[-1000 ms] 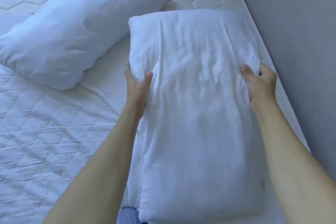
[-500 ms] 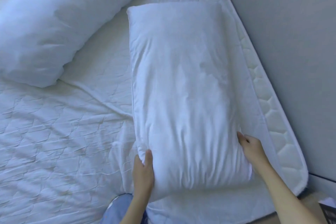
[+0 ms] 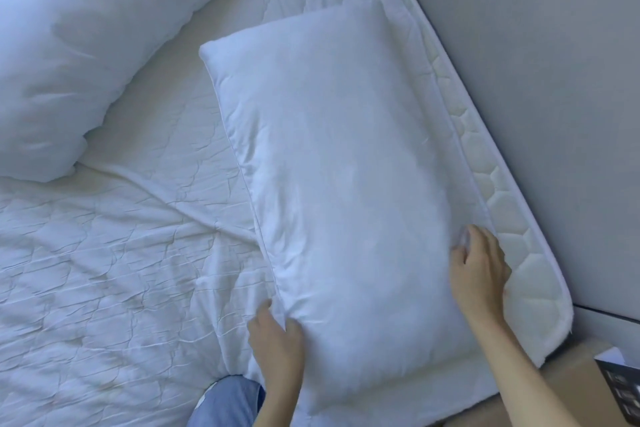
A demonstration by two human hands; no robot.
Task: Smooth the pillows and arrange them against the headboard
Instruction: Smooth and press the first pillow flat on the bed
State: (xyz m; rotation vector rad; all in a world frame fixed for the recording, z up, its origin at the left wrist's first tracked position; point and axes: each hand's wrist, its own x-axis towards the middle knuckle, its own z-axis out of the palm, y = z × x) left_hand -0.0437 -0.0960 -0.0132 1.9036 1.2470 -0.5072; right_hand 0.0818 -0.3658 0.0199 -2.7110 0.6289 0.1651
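A long white pillow lies lengthwise on the bed close to its right edge. My left hand pinches the pillow's near left corner. My right hand is curled over its right side edge, fingers on the fabric. A second, plumper white pillow lies at an angle at the upper left, apart from the first. No headboard shows in this view.
A wrinkled white quilted cover is spread over the mattress. A grey wall runs along the bed's right side. My knee in blue jeans rests at the bed's near edge. A dark box sits at bottom right.
Both hands slid from the pillow's middle down to its near end. The pillow's far end has swung slightly toward the wall, and my right hand has crept a little up its side.
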